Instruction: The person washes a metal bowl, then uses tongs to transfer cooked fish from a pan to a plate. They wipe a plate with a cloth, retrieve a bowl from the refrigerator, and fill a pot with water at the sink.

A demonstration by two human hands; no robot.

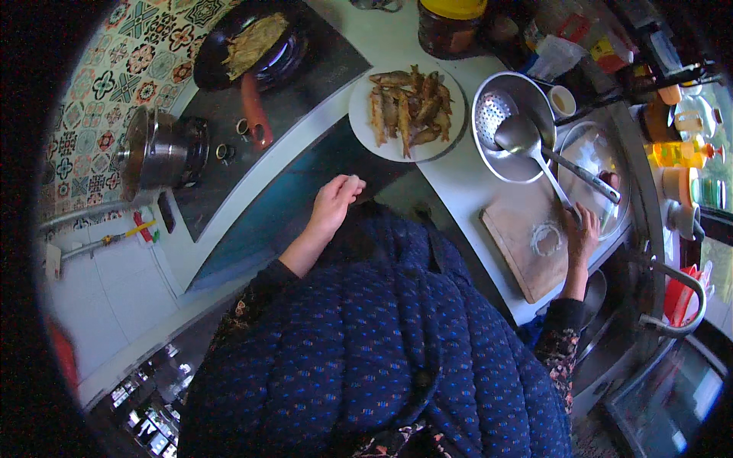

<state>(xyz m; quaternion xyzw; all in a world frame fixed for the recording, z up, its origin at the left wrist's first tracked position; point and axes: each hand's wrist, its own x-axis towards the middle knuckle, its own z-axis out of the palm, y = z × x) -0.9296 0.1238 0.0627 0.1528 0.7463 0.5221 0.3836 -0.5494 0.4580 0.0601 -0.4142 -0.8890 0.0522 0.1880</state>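
My right hand is closed around the handle end of a metal cooking turner. The turner's broad head rests over a steel bowl. A perforated skimmer also lies in that bowl, its handle crossing under the turner and out over the rim. My left hand hangs in front of my body with its fingers curled in, and nothing is plainly visible in it. Ahead of it, a white plate holds several small fried fish. A wooden cutting board lies left of my right hand.
A wok with a flat browned piece of food sits on the black hob, near a steel pot. A glass lid, a yellow-lidded jar, a small cup and a sink tap are at the right.
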